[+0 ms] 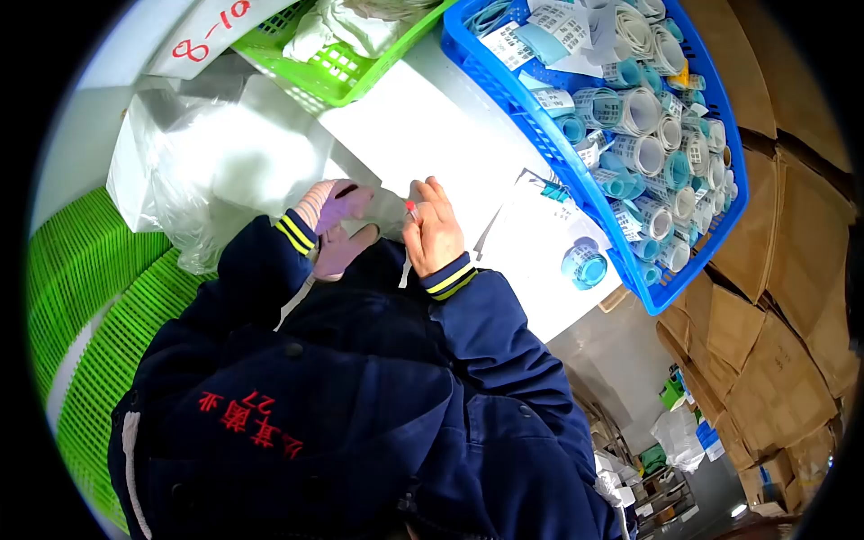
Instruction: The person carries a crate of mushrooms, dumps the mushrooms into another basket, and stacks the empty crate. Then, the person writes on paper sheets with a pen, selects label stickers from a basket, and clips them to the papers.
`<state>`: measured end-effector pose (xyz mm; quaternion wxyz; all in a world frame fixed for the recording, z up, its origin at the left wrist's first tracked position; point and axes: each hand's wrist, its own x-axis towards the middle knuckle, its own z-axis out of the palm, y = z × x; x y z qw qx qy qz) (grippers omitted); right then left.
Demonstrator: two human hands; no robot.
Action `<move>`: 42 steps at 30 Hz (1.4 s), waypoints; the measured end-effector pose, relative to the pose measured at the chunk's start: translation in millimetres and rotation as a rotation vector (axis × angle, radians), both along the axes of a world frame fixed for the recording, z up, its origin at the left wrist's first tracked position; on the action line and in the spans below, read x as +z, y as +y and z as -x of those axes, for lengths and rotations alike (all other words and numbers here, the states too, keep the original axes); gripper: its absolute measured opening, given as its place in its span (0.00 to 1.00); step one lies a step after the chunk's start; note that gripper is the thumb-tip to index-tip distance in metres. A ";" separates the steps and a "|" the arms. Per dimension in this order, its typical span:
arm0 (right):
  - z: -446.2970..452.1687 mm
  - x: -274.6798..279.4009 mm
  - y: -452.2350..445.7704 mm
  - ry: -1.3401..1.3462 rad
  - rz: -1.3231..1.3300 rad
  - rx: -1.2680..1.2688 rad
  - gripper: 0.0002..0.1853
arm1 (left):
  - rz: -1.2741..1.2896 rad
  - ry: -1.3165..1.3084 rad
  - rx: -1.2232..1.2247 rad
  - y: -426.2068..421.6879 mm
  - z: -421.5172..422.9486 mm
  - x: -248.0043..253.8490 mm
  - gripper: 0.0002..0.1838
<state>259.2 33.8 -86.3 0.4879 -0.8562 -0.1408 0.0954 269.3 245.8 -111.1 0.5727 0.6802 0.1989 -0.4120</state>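
My left hand point(342, 227), in a pinkish-purple glove, is over the front edge of the white tabletop point(432, 108). Its thumb and fingers are apart, and I make out nothing held between them. Facing it is my right hand point(434, 227), bare, its fingers bent around a slim object with a red tip point(411, 208); its kind is too small to tell. Something greyish and see-through shows between the two hands. Left of the gloved hand lies a heap of clear plastic bags point(207, 171).
A blue basket point(562, 162) full of rolled printed labels stands at the right. One label roll point(585, 265) and a dark clip point(555, 191) lie beside it. A green basket point(360, 81) holds white cloth. Green ribbed stacks point(99, 279) are at left, flattened cardboard point(765, 342) at right.
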 end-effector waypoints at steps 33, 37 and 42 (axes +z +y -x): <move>188.9 104.8 -121.6 0.754 0.610 0.247 0.19 | 0.331 -0.084 0.084 -57.1 -38.6 80.4 0.15; 189.1 112.5 -116.3 0.853 0.678 0.256 0.20 | 0.353 -0.083 -0.035 -61.1 -37.8 101.2 0.17; 149.1 115.5 -93.1 0.945 0.888 0.409 0.15 | 0.413 -0.177 0.059 -57.8 -26.1 94.8 0.16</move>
